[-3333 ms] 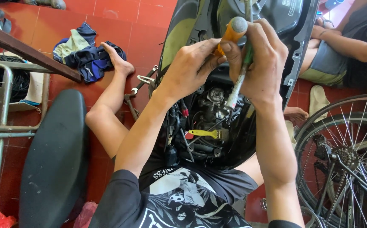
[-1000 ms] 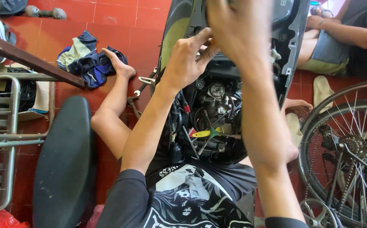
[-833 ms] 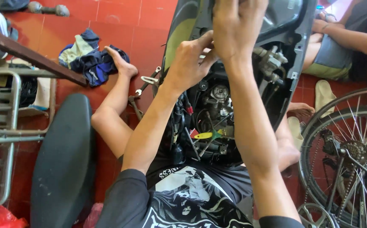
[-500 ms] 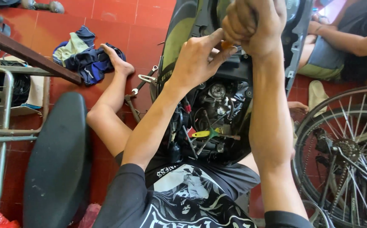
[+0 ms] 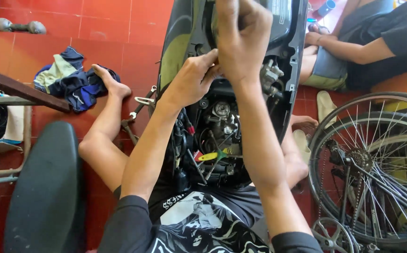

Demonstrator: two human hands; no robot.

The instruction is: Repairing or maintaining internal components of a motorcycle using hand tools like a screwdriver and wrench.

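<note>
A pale rectangular label (image 5: 280, 16) is seen high on the dark scooter body panel (image 5: 291, 70). The right hand (image 5: 243, 40) is closed into a fist before the panel; what it grips cannot be told. The left hand (image 5: 191, 82) is half curled, fingertips touching the right hand. Below, a yellow-handled screwdriver (image 5: 210, 155) lies in the exposed engine bay (image 5: 217, 136). A bicycle wheel (image 5: 377, 173) stands to the right; crumpled cloths (image 5: 70, 79) lie on the red floor tiles (image 5: 114, 28).

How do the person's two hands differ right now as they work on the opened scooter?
The right hand is closed in a fist with its back to the camera, hiding whatever it may hold; the left hand is looser, its fingers stretched up to touch the right hand. The right hand sits higher, over the scooter body; the left hand sits lower, just above the exposed engine. Both are bare and meet at one spot.
</note>
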